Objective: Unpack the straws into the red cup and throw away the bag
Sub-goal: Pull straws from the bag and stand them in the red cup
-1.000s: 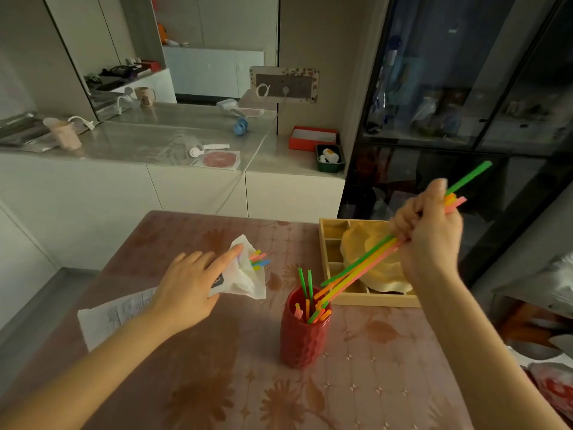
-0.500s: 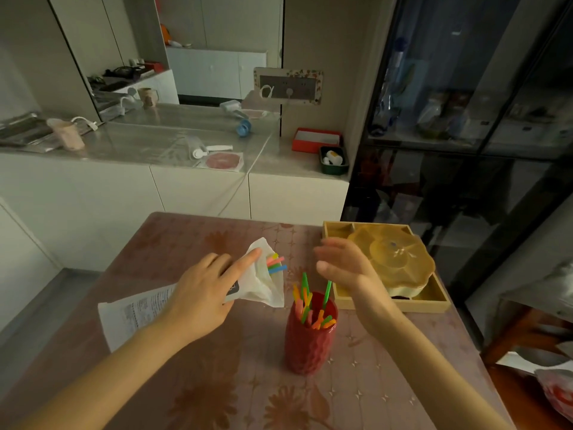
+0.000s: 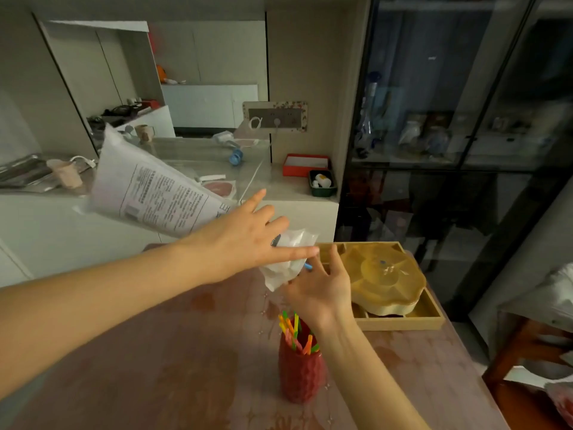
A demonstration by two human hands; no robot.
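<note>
We held the bag [image 3: 161,193] mouth-down near the red cup [image 3: 300,380] of straws [image 3: 294,333].
Left hand [image 3: 245,243] gripped it; right hand [image 3: 322,293] splayed its fingers at the mouth.

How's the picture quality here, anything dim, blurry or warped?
Head view: dim, flat room light; the bag in the left hand is smeared by motion; the wide lens bends the cabinet frame; the cup and straws look fairly sharp.

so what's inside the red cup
Green, orange, yellow and pink straws stand in the red cup, tips above its rim. Its wall hides their lower parts.
</note>
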